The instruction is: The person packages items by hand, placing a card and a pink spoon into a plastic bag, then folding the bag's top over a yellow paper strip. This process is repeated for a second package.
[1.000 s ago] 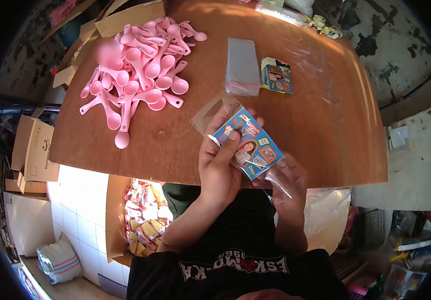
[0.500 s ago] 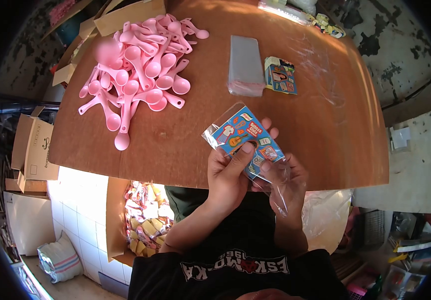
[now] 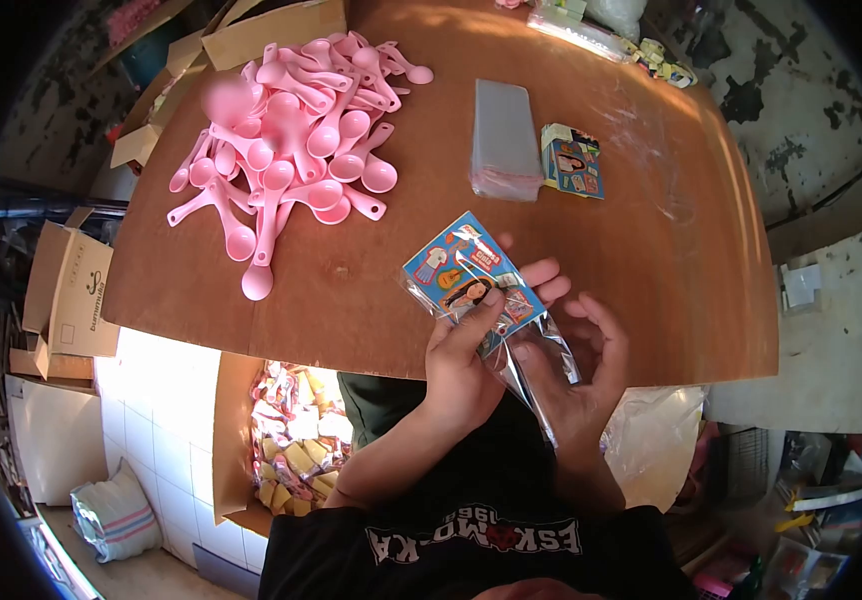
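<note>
My left hand (image 3: 466, 350) pinches a blue printed card (image 3: 451, 262), its thumb on the front and fingers behind. The card shows a guitar and clothes, and a clear plastic bag (image 3: 536, 385) is around its lower part. My right hand (image 3: 586, 385) is at the bag's loose end, thumb against the film and its other fingers curved apart beside it. Beyond the hands on the table lie a stack of clear plastic bags (image 3: 506, 140) and a small stack of similar cards (image 3: 573, 165).
A heap of pink spoons (image 3: 286, 140) covers the left of the brown table (image 3: 351, 290). Below its near edge, an open carton (image 3: 236, 440) holds many wrapped packs. Another carton (image 3: 81, 290) stands at the left, and plastic packages (image 3: 581, 30) lie at the far edge.
The card's top end now stands out of the plastic, with the bag lower around it. My right hand's fingers have spread and risen, and the film has stretched down toward my wrist.
</note>
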`<state>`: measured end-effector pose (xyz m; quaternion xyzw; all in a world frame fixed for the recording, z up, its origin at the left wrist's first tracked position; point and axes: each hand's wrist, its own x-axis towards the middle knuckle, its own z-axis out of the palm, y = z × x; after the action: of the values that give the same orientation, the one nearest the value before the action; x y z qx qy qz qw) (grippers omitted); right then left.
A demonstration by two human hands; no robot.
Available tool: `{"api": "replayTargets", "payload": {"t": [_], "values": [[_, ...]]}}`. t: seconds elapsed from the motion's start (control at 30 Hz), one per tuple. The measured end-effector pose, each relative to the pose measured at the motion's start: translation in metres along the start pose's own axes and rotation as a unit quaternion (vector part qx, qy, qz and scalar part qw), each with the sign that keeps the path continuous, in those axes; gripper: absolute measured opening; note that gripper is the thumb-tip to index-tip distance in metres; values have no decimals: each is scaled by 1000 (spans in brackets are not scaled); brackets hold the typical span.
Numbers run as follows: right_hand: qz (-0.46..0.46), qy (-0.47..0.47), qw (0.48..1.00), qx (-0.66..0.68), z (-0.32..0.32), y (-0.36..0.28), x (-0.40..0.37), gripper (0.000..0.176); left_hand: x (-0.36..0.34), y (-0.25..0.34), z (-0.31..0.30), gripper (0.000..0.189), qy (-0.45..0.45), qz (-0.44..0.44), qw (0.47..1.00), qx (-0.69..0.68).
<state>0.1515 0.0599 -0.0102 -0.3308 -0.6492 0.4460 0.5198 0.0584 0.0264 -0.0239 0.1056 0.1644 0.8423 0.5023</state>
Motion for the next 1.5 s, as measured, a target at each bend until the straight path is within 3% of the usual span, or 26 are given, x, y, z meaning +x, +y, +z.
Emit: {"api": "replayTargets", "payload": {"t": [0.03, 0.07, 0.1, 0.17, 0.3, 0.4, 0.5, 0.53, 0.6, 0.67, 0.73, 0.8, 0.93, 0.97, 1.0, 1.1, 1.17, 1.2, 1.33, 1.4, 1.47, 1.5], "values": [[-1, 0, 1000, 0, -9, 4, 1, 26, 0, 2, -3, 52, 0, 1, 1000, 0], [-170, -84, 978, -90, -26, 11, 7, 26, 1, 5, -8, 51, -2, -22, 999, -37], [-335, -165, 911, -176, -38, 16, 10, 27, 2, 9, -12, 49, -5, -42, 996, -74], [-359, -176, 889, -223, -53, 5, 5, 21, 3, 22, -15, 47, 23, -57, 994, -89], [-374, -251, 865, -220, -78, -17, 34, 22, 2, 39, -25, 48, 39, -22, 991, -129], [-352, -304, 854, -233, -55, -40, 80, 20, 0, 43, -25, 49, 49, 8, 991, -121], [-376, -311, 837, -247, 7, -31, 133, 15, 2, 39, -26, 50, 54, 29, 994, -94], [-395, -338, 810, -271, 30, -24, 156, 13, 2, 38, -26, 50, 58, 21, 994, -93], [-385, -350, 802, -293, 80, 15, 202, 17, -1, 37, -26, 49, 68, 13, 994, -88], [-274, -354, 826, -342, 135, 41, 238, 24, -5, 37, -23, 49, 71, 10, 994, -78], [-267, -325, 853, -308, 193, 91, 286, 26, -9, 37, -19, 48, 81, 6, 995, -63], [-223, -320, 876, -282, 232, 102, 307, 26, -9, 36, -19, 48, 79, 7, 995, -61], [-147, -334, 876, -317, 274, 114, 318, 28, -13, 40, -15, 52, 100, 1, 994, -46], [-155, -351, 852, -356, 278, 114, 318, 31, -12, 40, -14, 54, 110, 2, 993, -38], [-161, -368, 826, -396, 278, 114, 318, 35, -12, 40, -14, 54, 108, 0, 993, -37], [-164, -365, 828, -392, 268, 118, 324, 45, -8, 42, -20, 51, 89, 7, 995, -52], [-217, -311, 871, -312, 254, 128, 332, 46, -4, 46, -22, 49, 78, 16, 995, -66], [-236, -331, 866, -290, 234, 108, 325, 56, -1, 49, -22, 48, 87, 13, 993, -74], [-213, -371, 890, -161, 128, 28, 256, 39, 12, 59, -25, 35, 84, 37, 988, -122], [-258, -347, 897, -96, 76, 8, 218, 32, 18, 60, -28, 31, 90, 35, 985, -145], [-247, -334, 903, -109, 25, -7, 177, 21, 23, 62, -26, 20, 88, 37, 980, -173], [-289, -338, 884, -145, 3, -19, 158, 18, 25, 62, -25, 20, 86, 40, 979, -178]]}}
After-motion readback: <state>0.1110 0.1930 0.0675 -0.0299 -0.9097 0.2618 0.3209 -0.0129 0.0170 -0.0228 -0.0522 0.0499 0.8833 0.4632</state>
